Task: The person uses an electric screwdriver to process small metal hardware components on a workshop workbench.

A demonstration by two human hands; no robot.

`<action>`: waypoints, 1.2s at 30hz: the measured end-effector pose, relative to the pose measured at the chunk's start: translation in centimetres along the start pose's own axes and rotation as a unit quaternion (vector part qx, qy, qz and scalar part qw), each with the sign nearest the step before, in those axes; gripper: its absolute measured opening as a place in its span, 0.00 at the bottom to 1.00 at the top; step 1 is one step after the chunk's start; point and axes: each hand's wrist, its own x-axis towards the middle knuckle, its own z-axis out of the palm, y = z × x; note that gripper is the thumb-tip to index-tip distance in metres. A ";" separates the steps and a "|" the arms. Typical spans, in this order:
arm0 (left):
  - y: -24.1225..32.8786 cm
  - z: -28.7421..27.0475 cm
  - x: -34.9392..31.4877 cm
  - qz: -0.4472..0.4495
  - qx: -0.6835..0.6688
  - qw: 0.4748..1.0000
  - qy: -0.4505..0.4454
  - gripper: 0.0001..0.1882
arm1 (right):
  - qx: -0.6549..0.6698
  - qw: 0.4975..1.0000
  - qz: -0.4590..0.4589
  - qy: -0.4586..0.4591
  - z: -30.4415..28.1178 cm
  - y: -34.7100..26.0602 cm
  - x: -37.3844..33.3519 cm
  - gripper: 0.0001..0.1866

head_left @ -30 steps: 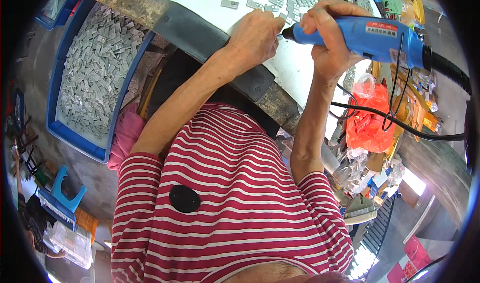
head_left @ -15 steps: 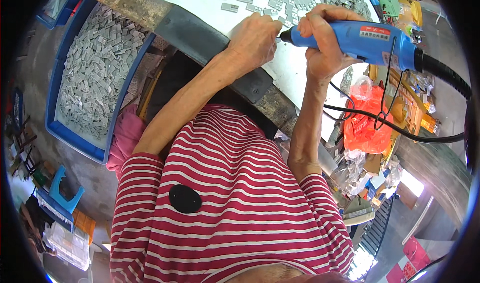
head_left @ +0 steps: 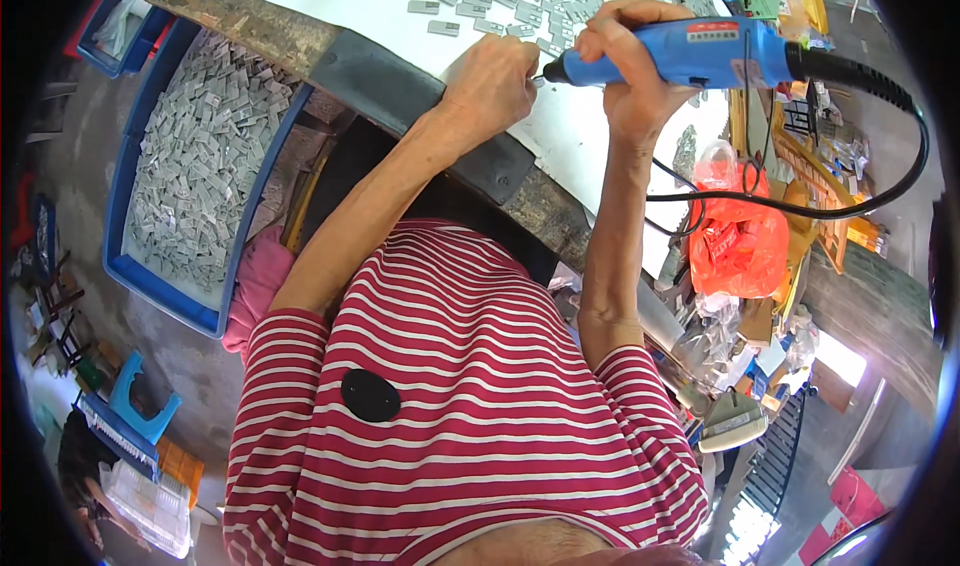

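Note:
My right hand is wrapped round a blue electric screwdriver with a black nose and a black cable at its rear. The tool lies nearly level, its nose pointing left. Right at that nose, my left hand is closed, fingertips pinched together. Whatever sits between those fingertips is mostly hidden and too small to name. Both hands are above a white work surface. Just beyond them lie many small grey rectangular pieces, some spread singly, others heaped farther right.
A blue tray full of similar grey pieces stands at the left, beside a pink cloth. Dark padding covers part of the table's near edge. A red plastic bag hangs at the right, with the black cable looping past it.
The whole view has shifted slightly. The screwdriver and both hands appear a little farther left, and the cable's loop has changed shape. Both hands keep their grips.

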 end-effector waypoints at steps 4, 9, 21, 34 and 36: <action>0.5 -0.3 0.1 0.009 -0.002 1.000 0.012 0.03 | 0.123 0.990 -0.014 0.065 -0.6 0.4 -0.6 0.09; 0.5 -0.3 -0.1 0.008 0.016 1.000 0.005 0.03 | 0.067 0.996 -0.039 0.037 -0.9 0.4 -1.2 0.10; 0.4 0.2 -0.2 0.017 0.055 0.998 0.009 0.07 | 0.149 0.985 -0.024 0.088 -1.5 0.2 -3.0 0.16; 0.9 0.6 -0.4 0.026 0.101 0.994 0.038 0.06 | 0.200 0.971 -0.027 0.130 -3.0 0.5 -4.1 0.15; 0.7 0.7 -0.4 0.027 0.094 0.995 0.027 0.07 | 0.200 0.970 -0.036 0.136 -3.2 0.4 -4.1 0.15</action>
